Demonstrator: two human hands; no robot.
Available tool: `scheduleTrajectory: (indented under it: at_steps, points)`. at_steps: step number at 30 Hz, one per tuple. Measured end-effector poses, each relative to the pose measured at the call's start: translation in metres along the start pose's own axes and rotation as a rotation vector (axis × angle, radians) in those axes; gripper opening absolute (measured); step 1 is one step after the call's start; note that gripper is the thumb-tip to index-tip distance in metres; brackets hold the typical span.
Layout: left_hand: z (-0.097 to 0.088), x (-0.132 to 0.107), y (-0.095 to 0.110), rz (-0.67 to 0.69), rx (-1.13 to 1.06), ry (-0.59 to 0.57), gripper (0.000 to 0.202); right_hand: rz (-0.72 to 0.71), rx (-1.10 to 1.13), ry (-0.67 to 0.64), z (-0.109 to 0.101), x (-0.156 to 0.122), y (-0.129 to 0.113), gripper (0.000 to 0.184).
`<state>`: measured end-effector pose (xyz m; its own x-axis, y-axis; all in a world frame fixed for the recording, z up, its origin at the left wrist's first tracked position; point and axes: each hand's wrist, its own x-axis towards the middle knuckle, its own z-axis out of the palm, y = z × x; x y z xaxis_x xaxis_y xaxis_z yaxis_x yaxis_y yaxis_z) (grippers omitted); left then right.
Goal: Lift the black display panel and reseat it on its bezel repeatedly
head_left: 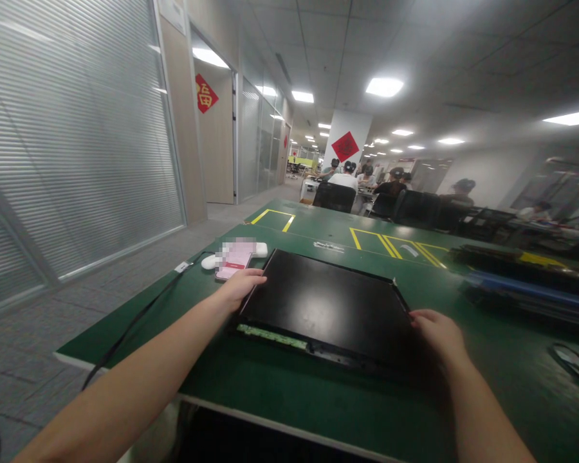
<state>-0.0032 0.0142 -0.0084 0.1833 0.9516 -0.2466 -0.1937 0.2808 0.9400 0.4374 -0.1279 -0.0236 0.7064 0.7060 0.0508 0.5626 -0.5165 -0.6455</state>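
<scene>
Black panel (pixel 325 308): lay flat on green table (pixel 318 399), unlifted; left hand (pixel 241 286), right hand (pixel 437 334) set on opposite edges, grip unclear.

Open-plan office, interior.
- Left wall: glazed partition with closed horizontal blinds (pixel 77 128); wooden door (pixel 217 148) carrying a red diamond paper decoration (pixel 205 94); further glass partitions (pixel 258 138) down the corridor.
- Floor: grey carpet tiles (pixel 139 270).
- Ceiling: grey tiles with recessed light panels (pixel 385 86), lit.
- White pillar (pixel 350 128), centre, with a second red diamond (pixel 345 146).
- Green-topped worktable (pixel 318 399), foreground, marked with yellow tape rectangles (pixel 390 244).
- Black office chairs (pixel 334 196) at its far end.
- Seated people (pixel 347 177) at desks beyond.
</scene>
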Motion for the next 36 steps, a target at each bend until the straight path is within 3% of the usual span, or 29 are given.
scheduleTrajectory:
  at_steps: [9,15,19,28,36]
  points:
    - [0.003,-0.006,0.002,0.042,0.069,-0.044,0.03,0.02,-0.006,0.005,-0.002,-0.003,-0.006,0.026]
    - [0.002,-0.009,0.003,0.085,0.071,-0.111,0.048,-0.008,-0.009,0.042,-0.001,-0.002,-0.005,0.025]
    - [0.004,-0.014,0.008,0.073,0.058,-0.083,0.058,-0.012,0.001,0.047,0.0,-0.002,-0.002,0.025]
    - [-0.001,-0.007,0.006,0.034,0.022,-0.11,0.063,-0.011,0.029,0.028,0.004,0.002,0.004,0.026]
    - [0.003,-0.016,0.014,0.108,-0.018,-0.14,0.06,0.009,0.101,0.001,0.005,0.001,0.006,0.031]
